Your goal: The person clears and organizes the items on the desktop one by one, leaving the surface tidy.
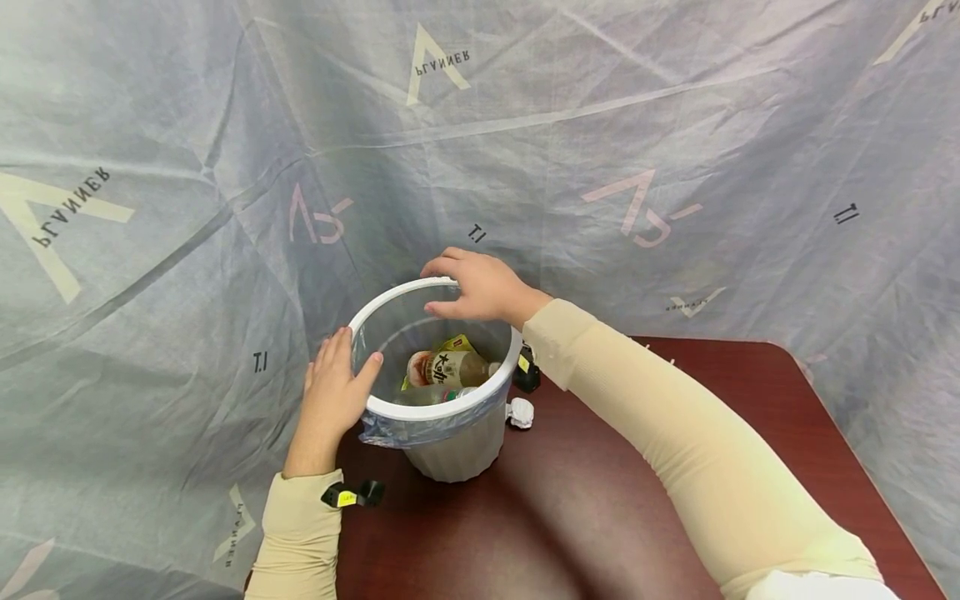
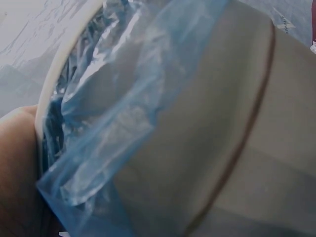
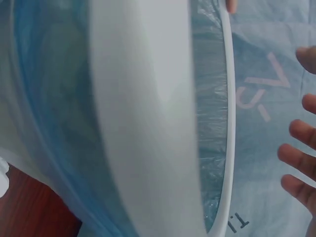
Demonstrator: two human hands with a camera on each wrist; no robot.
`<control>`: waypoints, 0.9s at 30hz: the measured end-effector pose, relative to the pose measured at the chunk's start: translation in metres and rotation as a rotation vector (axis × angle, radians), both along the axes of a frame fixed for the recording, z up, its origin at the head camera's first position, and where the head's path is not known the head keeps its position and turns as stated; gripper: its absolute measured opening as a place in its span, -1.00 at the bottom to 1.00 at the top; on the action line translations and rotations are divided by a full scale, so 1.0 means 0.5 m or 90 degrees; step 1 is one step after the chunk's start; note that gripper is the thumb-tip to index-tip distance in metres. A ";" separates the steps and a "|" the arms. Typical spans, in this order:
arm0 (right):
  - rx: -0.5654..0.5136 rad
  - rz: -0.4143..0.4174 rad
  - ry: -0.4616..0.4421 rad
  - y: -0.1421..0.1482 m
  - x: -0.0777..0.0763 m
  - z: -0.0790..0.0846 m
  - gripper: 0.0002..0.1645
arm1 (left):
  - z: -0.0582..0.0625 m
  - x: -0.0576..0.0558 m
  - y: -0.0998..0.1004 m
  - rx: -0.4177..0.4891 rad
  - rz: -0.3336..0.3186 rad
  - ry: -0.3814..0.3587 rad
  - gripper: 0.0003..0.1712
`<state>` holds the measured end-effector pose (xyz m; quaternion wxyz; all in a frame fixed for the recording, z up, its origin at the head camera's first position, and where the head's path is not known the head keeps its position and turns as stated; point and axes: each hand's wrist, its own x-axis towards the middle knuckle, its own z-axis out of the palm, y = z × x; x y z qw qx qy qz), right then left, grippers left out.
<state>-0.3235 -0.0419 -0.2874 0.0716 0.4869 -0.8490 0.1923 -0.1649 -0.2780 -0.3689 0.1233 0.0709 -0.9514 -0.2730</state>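
Observation:
A grey trash can (image 1: pixel 457 454) with a white rim (image 1: pixel 420 412) stands on the table, its blue plastic liner (image 2: pixel 118 133) folded over the outside. My left hand (image 1: pixel 337 383) rests at the rim's left side, fingers extended and thumb over the edge. Above the far rim, my right hand (image 1: pixel 480 285) hovers with loosely spread fingers; in the right wrist view those fingers (image 3: pixel 298 158) are apart from the rim and hold nothing. Inside lie a labelled plastic bottle (image 1: pixel 453 368), a yellow wrapper (image 1: pixel 459 342) and another clear bottle (image 1: pixel 423 396).
A crumpled white paper ball (image 1: pixel 521 412) sits on the dark red table (image 1: pixel 637 500), right of the can. Grey printed sheeting (image 1: pixel 525 167) hangs close behind and to the left. Black wrist devices are strapped to both sleeves.

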 end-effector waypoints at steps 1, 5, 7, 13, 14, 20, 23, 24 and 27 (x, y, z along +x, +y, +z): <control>-0.011 -0.006 0.004 0.003 0.001 0.002 -0.38 | 0.000 0.000 0.000 0.000 -0.001 -0.001 -0.08; -0.045 -0.025 0.009 0.017 0.000 0.011 -0.42 | -0.003 0.000 -0.001 0.003 -0.002 -0.004 -0.08; -0.066 -0.036 0.002 0.027 -0.002 0.015 -0.43 | -0.004 0.000 -0.002 0.005 -0.003 -0.004 -0.08; -0.148 -0.080 -0.027 0.080 -0.027 0.007 -0.45 | -0.009 -0.001 -0.002 0.006 -0.005 0.001 -0.08; -0.161 -0.087 -0.033 0.092 -0.033 0.002 -0.45 | -0.009 -0.002 -0.002 0.006 -0.006 0.001 -0.08; -0.245 -0.124 -0.068 0.160 -0.060 -0.046 -0.49 | -0.007 -0.002 0.000 0.005 -0.009 0.003 -0.08; -0.286 -0.139 -0.068 0.186 -0.076 -0.086 -0.50 | -0.005 -0.002 -0.001 0.003 -0.008 0.004 -0.08; -0.301 -0.142 -0.068 0.194 -0.081 -0.101 -0.51 | -0.004 -0.002 -0.001 0.003 -0.008 0.005 -0.08; -0.335 -0.154 -0.073 0.215 -0.098 -0.153 -0.51 | -0.003 -0.004 -0.002 0.005 -0.010 0.005 -0.08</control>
